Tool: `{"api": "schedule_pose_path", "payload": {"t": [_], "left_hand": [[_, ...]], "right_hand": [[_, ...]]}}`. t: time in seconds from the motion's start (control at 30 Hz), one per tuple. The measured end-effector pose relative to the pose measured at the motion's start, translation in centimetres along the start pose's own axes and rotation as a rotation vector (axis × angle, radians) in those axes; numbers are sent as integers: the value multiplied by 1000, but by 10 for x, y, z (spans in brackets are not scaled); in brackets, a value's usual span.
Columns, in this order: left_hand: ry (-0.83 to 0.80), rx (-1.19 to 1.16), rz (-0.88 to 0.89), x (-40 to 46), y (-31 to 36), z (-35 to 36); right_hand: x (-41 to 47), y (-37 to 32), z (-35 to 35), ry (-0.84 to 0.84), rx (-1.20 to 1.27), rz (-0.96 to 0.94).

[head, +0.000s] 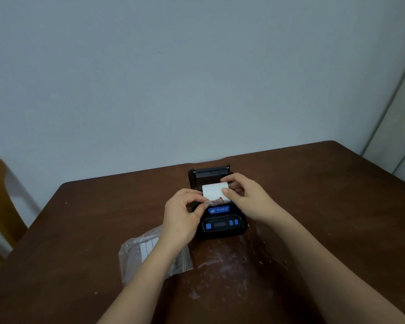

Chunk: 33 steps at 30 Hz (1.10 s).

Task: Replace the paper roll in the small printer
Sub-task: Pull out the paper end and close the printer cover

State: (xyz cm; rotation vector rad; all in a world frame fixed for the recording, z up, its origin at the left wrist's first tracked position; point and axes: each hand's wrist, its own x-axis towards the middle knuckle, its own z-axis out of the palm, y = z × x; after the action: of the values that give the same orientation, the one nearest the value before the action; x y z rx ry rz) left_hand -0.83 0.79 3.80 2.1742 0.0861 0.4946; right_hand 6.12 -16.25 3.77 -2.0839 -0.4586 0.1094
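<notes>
Brown table [313, 206] underneath: the paper roll [214, 191] is pinched by the right hand [246, 197], its loose end picked at by the left hand [182, 213]; axis crosswise, over the open printer [220, 220].

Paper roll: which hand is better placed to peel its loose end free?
Left. The left hand already pinches the loose end of the paper roll, while the right hand steadies it.
</notes>
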Motion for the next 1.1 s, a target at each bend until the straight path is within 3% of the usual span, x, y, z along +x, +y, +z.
{"api": "schedule_pose_path", "payload": {"t": [0.2,0.67,0.9,1.1], "left_hand": [[-31,29,-39,-1,-3,1],[-40,11,-82,-3,-6,4],[-26,-33,-59,-7,-8,2],[-42,-32,-57,-10,-4,1]], "right_hand": [[2,1,5,38,-201,50],[0,7,14,93,-176,18],[1,15,11,418,42,-12],[17,16,7,203,139,54]]}}
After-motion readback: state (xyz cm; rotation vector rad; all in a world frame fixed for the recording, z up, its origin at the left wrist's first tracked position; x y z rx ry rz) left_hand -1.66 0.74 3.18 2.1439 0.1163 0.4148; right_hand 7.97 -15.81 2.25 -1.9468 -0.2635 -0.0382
